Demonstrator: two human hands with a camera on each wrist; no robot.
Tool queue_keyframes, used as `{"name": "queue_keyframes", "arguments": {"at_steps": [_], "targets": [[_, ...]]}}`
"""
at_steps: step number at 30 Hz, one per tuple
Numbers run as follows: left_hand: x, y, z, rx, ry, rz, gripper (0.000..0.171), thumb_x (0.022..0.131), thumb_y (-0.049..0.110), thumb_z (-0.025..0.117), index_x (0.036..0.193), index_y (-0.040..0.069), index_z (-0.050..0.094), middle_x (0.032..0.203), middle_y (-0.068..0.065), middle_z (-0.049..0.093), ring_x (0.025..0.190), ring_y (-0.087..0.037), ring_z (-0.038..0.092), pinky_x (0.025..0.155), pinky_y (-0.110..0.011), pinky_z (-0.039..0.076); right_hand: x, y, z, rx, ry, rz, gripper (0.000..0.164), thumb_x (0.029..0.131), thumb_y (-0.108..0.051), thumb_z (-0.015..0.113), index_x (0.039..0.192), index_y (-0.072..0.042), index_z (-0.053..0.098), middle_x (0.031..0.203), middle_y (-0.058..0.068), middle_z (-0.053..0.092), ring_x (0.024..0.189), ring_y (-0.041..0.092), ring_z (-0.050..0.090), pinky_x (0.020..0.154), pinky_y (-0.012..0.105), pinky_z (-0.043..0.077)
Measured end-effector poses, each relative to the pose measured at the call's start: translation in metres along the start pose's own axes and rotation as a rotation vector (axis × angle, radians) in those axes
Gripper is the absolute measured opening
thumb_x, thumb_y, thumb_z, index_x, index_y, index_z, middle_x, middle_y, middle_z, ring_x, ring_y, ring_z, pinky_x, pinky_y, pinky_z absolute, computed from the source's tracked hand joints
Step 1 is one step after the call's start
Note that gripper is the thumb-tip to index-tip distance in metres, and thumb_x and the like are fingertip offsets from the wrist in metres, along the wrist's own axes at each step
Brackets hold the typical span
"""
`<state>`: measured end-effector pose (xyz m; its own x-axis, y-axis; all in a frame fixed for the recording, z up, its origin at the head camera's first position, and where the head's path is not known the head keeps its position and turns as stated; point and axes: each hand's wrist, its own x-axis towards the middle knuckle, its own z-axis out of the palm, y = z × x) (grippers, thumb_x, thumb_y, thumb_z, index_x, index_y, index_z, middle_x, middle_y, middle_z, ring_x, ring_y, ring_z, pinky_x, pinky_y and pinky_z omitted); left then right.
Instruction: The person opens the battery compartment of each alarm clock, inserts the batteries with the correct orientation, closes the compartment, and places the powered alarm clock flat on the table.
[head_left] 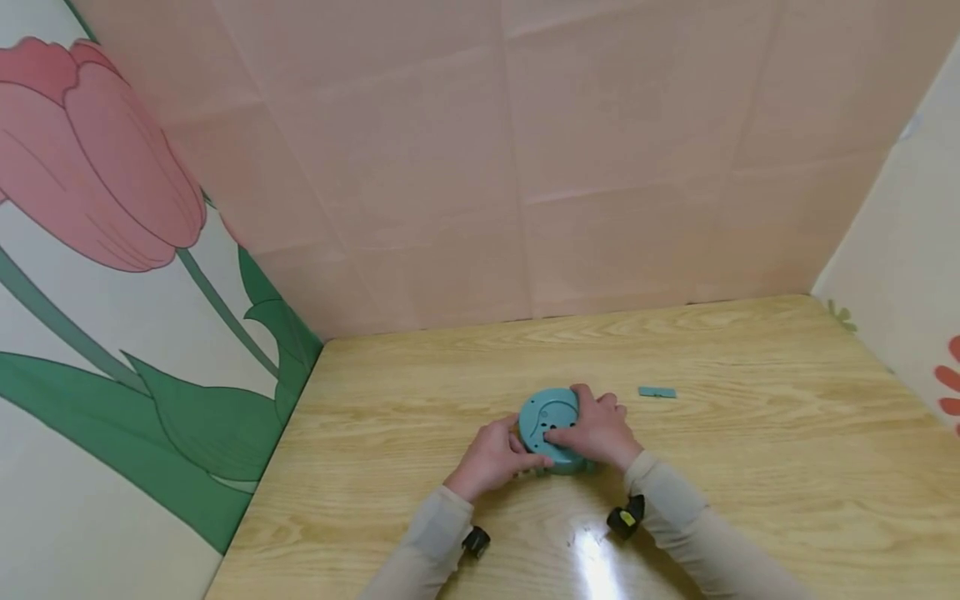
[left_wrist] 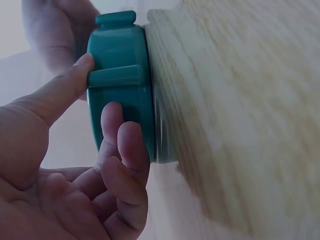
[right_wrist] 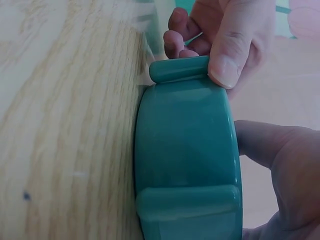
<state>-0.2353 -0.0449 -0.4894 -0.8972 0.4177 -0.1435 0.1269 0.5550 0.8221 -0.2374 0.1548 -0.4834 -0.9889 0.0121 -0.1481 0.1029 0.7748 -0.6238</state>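
A round teal clock [head_left: 551, 408], seemingly an alarm clock, lies flat on the wooden table with its back facing up. Small holes or knobs dot that back, and short bars [right_wrist: 187, 202] stick out from its side wall. My left hand [head_left: 491, 458] holds the left and near edge, its thumb at the upper rim and its fingers curled by the side wall [left_wrist: 117, 47]. Across from it, my right hand [head_left: 603, 429] grips the right edge, with the thumb over the back and the other fingers round the far side, partly hidden.
A small flat teal strip [head_left: 657, 392], like a battery cover, lies on the table [head_left: 420, 383] to the right of the clock. Behind the table rises a pink-covered wall [head_left: 420, 167]. Painted side walls stand at left and right.
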Motion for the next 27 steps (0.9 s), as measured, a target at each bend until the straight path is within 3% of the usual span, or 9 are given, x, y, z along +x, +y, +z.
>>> {"name": "queue_keyframes", "arguments": {"at_steps": [9, 17, 27], "targets": [[-0.001, -0.001, 0.0, 0.008, 0.004, -0.008, 0.076, 0.082, 0.034, 0.084, 0.145, 0.009, 0.05, 0.062, -0.001, 0.062, 0.048, -0.008, 0.049, 0.044, -0.022, 0.037, 0.002, 0.005, -0.003, 0.049, -0.034, -0.006, 0.092, 0.078, -0.045, 0.083, 0.147, -0.005, 0.036, 0.121, 0.035, 0.042, 0.105, 0.048, 0.043, 0.077, 0.054, 0.048], [0.0, -0.001, 0.001, 0.006, 0.0, -0.006, 0.074, 0.081, 0.034, 0.085, 0.142, 0.008, 0.052, 0.067, -0.004, 0.066, 0.05, -0.008, 0.052, 0.045, -0.023, 0.04, 0.006, 0.01, -0.012, 0.074, -0.095, -0.023, 0.087, 0.08, -0.038, 0.083, 0.147, -0.007, 0.038, 0.123, 0.033, 0.043, 0.109, 0.048, 0.046, 0.087, 0.063, 0.046], [0.0, 0.0, 0.0, 0.015, 0.0, -0.003, 0.07, 0.081, 0.035, 0.084, 0.139, 0.008, 0.055, 0.067, -0.002, 0.065, 0.052, -0.01, 0.055, 0.046, -0.024, 0.041, 0.01, 0.015, -0.02, 0.138, -0.18, -0.009, 0.082, 0.085, -0.026, 0.08, 0.151, -0.007, 0.035, 0.134, 0.036, 0.039, 0.121, 0.051, 0.048, 0.096, 0.064, 0.045]]}}
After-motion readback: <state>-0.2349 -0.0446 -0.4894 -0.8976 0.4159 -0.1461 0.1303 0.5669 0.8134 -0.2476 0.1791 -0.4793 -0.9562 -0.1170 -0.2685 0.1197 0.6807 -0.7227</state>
